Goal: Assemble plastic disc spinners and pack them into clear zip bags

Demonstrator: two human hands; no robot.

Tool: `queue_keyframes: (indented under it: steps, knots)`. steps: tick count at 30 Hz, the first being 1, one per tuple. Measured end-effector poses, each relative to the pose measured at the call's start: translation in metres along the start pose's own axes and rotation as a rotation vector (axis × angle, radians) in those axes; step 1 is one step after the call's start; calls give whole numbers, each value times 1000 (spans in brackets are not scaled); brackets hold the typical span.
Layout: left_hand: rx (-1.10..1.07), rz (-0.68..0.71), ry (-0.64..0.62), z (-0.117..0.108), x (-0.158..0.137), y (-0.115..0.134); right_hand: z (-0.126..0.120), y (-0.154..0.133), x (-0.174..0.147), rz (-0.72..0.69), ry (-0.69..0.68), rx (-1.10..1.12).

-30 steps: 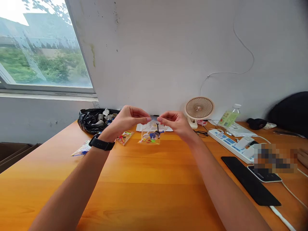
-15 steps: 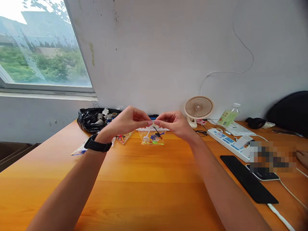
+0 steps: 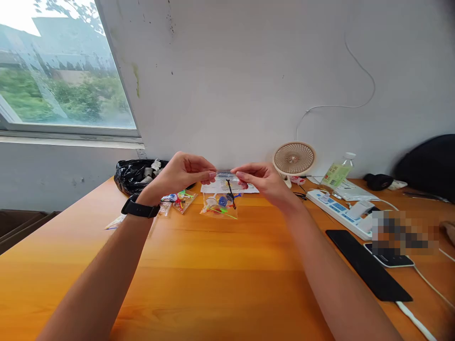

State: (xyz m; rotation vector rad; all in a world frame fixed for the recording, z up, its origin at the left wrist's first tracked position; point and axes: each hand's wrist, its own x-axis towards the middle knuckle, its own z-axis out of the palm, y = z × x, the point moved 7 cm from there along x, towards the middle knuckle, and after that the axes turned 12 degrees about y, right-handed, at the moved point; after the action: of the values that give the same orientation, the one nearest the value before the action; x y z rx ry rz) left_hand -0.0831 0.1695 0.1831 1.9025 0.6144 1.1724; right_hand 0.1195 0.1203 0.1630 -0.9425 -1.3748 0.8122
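A clear plastic bag hangs upright above the table, its top edge stretched between my two hands. Inside it show small coloured plastic pieces: a blue round one, a white one, a black stick and a green strip. My left hand, with a black band on the wrist, pinches the bag's left top corner between thumb and fingers. At the right top corner, my right hand pinches the bag the same way. Behind the bag lies a white sheet, partly hidden.
More small bags of coloured parts lie on the wooden table, left of centre. A black plastic bag sits at the back left. Rightward are a fan, a bottle, a power strip and another person's hand.
My hands have moved apart, and the bag's top edge is now stretched between them. The left hand has gone left. The bag hangs slightly lower and more of its contents shows.
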Motion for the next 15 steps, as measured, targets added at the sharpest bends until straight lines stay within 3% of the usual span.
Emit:
queue_keyframes:
  steps: [9, 15]
  knots:
    - [-221, -32, 159, -4, 3, -13, -4, 0, 2, 9, 96, 230]
    - [-133, -36, 269, -3, 3, -10, -3, -17, -2, -179, 100, -29]
